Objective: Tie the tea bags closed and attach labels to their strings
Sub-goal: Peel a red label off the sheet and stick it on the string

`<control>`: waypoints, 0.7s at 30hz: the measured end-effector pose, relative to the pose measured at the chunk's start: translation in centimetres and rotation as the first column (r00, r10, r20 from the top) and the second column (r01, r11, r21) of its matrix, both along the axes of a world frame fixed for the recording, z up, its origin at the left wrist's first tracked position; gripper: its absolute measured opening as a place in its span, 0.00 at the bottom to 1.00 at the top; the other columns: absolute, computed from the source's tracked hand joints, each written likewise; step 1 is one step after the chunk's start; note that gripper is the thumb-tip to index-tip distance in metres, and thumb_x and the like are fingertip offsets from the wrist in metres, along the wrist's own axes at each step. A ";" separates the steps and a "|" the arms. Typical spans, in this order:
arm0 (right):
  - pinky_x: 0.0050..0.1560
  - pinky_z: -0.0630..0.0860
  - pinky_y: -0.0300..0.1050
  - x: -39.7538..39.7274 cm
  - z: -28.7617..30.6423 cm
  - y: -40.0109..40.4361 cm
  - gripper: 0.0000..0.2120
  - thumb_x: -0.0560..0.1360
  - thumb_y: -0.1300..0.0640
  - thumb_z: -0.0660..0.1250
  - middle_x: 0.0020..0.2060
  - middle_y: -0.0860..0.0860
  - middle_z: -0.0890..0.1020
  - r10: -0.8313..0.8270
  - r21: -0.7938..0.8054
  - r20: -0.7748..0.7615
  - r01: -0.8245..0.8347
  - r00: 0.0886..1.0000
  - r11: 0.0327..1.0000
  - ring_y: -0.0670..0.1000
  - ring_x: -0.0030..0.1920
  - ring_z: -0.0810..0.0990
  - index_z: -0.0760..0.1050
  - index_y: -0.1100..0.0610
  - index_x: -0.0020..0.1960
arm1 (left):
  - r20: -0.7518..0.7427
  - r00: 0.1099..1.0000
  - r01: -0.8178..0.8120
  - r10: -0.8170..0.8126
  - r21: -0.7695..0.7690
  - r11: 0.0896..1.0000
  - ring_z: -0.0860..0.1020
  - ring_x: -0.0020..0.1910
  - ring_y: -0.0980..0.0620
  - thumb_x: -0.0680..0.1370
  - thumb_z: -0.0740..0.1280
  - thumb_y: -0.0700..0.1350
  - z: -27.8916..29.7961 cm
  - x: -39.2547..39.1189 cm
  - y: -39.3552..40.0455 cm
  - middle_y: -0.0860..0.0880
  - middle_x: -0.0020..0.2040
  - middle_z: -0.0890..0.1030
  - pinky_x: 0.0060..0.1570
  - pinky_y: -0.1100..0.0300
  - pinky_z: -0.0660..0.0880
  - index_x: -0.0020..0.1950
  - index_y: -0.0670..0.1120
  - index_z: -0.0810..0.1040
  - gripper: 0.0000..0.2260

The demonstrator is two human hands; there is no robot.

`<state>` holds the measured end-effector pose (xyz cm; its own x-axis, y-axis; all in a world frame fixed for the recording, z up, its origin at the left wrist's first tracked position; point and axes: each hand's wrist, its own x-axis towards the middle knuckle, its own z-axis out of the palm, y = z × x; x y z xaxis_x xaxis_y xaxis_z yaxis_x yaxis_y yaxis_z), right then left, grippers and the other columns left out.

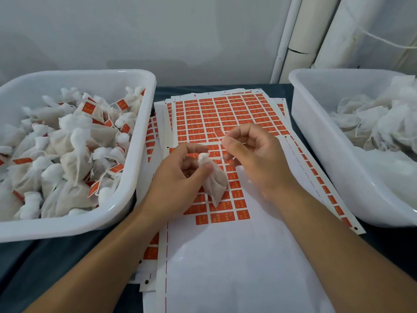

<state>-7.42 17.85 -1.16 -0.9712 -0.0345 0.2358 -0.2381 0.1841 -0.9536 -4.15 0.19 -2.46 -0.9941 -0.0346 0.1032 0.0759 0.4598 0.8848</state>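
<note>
Left grip [180, 168] is pinching the bag [214, 184] by its gathered neck, over the label sheet [225, 114].
Right grip [252, 152] is nipping something fine, likely the string; too thin to tell. Bag looks light, soft and easily crushed, so the cinched neck seems the safest hold.
</note>
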 end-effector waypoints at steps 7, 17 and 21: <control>0.45 0.76 0.25 1.0 0.7 0.4 0.04 0.79 0.45 0.69 0.45 0.33 0.82 0.111 0.313 -0.201 -0.044 0.973 0.949 0.37 0.51 0.82 0.79 0.42 0.52 | -0.040 0.999 0.036 -0.034 0.047 0.998 0.85 0.47 0.62 0.80 0.69 0.55 0.1 0.2 -0.6 0.63 0.46 0.85 0.42 0.68 0.81 0.62 0.60 0.74 0.11; 0.45 0.71 0.19 1.0 0.4 0.2 0.04 0.79 0.45 0.69 0.46 0.37 0.83 0.159 0.545 -0.183 -0.035 0.970 0.838 0.40 0.47 0.81 0.81 0.43 0.51 | -0.062 0.998 0.025 -0.020 0.087 0.996 0.84 0.45 0.64 0.80 0.70 0.53 0.1 0.2 -0.5 0.64 0.44 0.84 0.37 0.73 0.78 0.61 0.58 0.75 0.10; 0.46 0.73 0.22 1.0 0.8 0.4 0.03 0.80 0.47 0.69 0.44 0.37 0.82 0.130 0.506 -0.222 0.000 0.966 0.862 0.40 0.47 0.80 0.80 0.44 0.49 | -0.053 0.998 0.039 -0.034 0.093 0.995 0.83 0.46 0.64 0.81 0.69 0.52 0.3 0.3 -0.4 0.64 0.44 0.83 0.37 0.73 0.77 0.60 0.59 0.75 0.09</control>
